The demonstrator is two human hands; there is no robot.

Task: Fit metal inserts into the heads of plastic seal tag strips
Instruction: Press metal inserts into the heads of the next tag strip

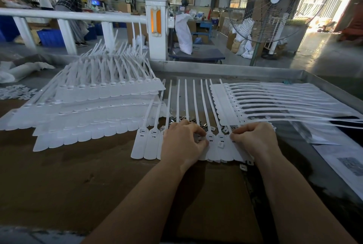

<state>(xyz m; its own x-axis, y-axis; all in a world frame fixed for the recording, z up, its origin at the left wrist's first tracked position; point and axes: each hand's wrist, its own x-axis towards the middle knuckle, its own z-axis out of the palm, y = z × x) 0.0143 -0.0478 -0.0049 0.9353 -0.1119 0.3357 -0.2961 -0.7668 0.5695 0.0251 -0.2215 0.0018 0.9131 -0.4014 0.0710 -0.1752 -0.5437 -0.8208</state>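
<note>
A brown worktable point(59, 175) with a raised metal rim carries, from big to small, a tall stack of white seal tag sheets point(94, 110) at the left, a second sheet point(275, 102) lying sideways at the right, and the joined row of seal tag strips point(149, 141) being worked on at the near middle, tails pointing away. On that row's heads rest the left hand point(182, 141), fingers curled with thumb and fingertips pinched together at a slot, and the right hand point(255, 137), fingers curled and pinching at the row's right end, though what either pinch holds is too small to tell. Small metal inserts point(181, 120) lie scattered between the tails just beyond the knuckles, and a loose white clip point(243, 167) sits just below the row.
</note>
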